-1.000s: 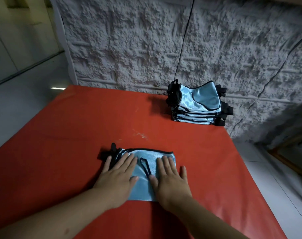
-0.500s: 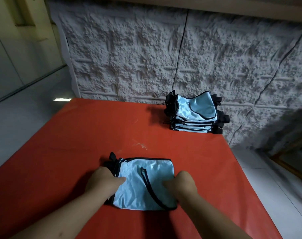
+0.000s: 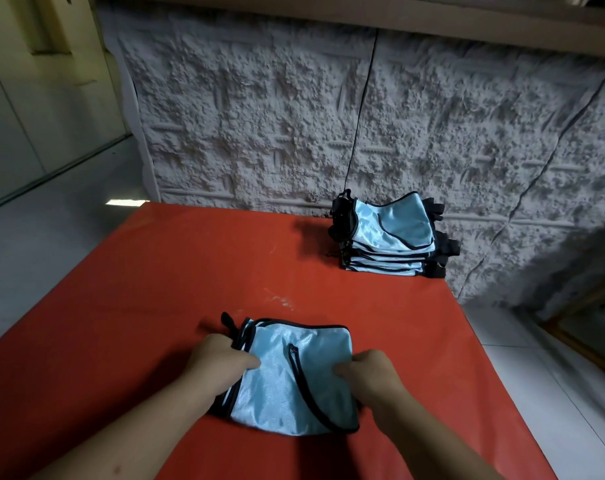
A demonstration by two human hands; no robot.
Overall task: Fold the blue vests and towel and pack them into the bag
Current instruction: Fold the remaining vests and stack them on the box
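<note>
A folded light-blue vest with black trim lies on the red table near the front. My left hand grips its left edge, thumb on top of the cloth. My right hand grips its right edge the same way. A stack of several folded blue vests stands at the table's far right corner against the wall. No towel and no bag are in view.
A rough white textured wall runs behind the table, with a thin black cable hanging down it. White tiled floor lies to the right and left. A wooden frame sits low on the right.
Both hands, flat on top of the vest a second ago, have slid outwards and curled round its left and right edges. The view has tilted up a little.
</note>
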